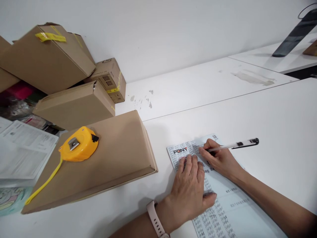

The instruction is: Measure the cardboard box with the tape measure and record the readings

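A printed form (223,211) with a "PONY" heading lies on the white table (272,115) in front of me. My left hand (189,188), a pale watch strap on its wrist, lies flat on the form with fingers stretched out, pinning it down. My right hand (219,158) is closed around a white pen (235,144) with a black cap end, its tip touching the top of the form. Left of the form lies a flat cardboard box (116,155) with a yellow tape measure (79,143) on top, its yellow tape trailing off toward the lower left.
Several cardboard boxes (49,59) are stacked at the back left against the white wall. Papers and a booklet (22,148) lie at the far left edge. A dark slanted stand (294,33) rests on a further table at the top right.
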A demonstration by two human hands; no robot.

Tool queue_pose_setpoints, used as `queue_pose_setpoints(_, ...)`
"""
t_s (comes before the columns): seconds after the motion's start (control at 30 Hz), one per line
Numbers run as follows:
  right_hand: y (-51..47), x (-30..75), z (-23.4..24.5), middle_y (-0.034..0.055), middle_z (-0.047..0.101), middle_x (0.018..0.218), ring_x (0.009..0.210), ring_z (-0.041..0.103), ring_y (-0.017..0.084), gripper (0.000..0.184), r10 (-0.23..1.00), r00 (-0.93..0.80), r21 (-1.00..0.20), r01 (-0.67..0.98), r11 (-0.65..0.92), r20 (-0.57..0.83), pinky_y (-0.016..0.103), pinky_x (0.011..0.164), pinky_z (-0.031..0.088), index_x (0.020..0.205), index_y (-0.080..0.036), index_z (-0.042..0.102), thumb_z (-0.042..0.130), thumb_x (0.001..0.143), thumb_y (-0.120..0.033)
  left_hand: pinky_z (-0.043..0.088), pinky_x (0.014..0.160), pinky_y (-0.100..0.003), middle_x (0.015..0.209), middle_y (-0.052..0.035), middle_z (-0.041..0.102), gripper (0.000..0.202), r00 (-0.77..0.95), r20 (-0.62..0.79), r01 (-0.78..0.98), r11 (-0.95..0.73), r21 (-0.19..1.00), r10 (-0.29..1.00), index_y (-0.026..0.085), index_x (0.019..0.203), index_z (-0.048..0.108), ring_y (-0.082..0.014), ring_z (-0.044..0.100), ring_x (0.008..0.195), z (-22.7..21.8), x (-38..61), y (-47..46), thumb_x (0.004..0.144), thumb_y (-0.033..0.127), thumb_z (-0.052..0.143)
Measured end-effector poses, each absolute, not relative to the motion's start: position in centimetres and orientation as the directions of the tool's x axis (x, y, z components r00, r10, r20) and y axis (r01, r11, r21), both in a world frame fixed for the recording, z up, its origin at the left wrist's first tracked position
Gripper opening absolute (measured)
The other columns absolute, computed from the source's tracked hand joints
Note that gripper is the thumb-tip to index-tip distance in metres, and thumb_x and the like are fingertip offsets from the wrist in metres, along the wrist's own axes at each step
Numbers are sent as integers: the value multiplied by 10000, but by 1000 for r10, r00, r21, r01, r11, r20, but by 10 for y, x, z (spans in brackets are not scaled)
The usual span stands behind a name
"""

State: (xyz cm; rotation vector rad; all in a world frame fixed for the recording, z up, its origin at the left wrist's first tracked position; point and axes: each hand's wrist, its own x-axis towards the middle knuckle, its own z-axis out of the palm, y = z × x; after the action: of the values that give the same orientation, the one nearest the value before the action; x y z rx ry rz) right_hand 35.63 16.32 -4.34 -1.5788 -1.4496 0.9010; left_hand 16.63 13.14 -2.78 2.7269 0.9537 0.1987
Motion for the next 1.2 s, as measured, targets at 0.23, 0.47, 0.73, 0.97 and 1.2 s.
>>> queue_pose_setpoints(0.23, 164, 356, -44, -57, 417, 612, 520, 336, 116, 317, 996, 92, -905, 423, -32, 8, 273, 474, 299, 734, -248, 465, 587, 943, -453, 293, 1250, -526, 1583, -264, 424, 790, 774, 57, 608, -766, 207, 630, -10, 1465, 444, -397, 363, 1493, -26, 166, 132, 982, 615, 436)
queue_pose_setpoints(0.47, 164, 356, -44, -52, 426, 617, 526, 324, 113, 323, 997, 75, -908, 419, -10, 24, 269, 471, 291, 717, -243, 457, 588, 939, -438, 310, 1242, -525, 1573, -269, 437, 785, 776, 73, 605, -772, 194, 627, -14, 1455, 454, -401, 377, 1485, -26, 166, 132, 986, 614, 427)
queue_pose_setpoints(0.73, 164, 356, -38, -57, 405, 583, 509, 326, 114, 325, 994, 101, -903, 429, -9, 38, 269, 456, 290, 700, -248, 452, 596, 929, -427, 312, 1241, -525, 1582, -274, 419, 791, 777, 74, 602, -772, 202, 625, -14, 1461, 445, -400, 369, 1489, -26, 165, 131, 988, 620, 421)
queue_pose_setpoints(0.97, 165, 354, -36, -48, 426, 606, 531, 357, 124, 317, 993, 114, -898, 439, -14, 40, 273, 471, 317, 699, -251, 451, 594, 932, -410, 318, 1239, -529, 1587, -276, 408, 790, 779, 61, 603, -772, 202, 624, -16, 1465, 443, -405, 357, 1494, -25, 166, 133, 992, 616, 413)
queue_pose_setpoints(1.2, 165, 354, -36, -56, 411, 597, 523, 336, 117, 317, 993, 107, -895, 447, -1, 52, 274, 473, 301, 689, -249, 446, 605, 911, -408, 317, 1240, -532, 1592, -275, 401, 785, 778, 56, 603, -770, 210, 625, -17, 1469, 436, -408, 353, 1495, -24, 167, 132, 993, 607, 414)
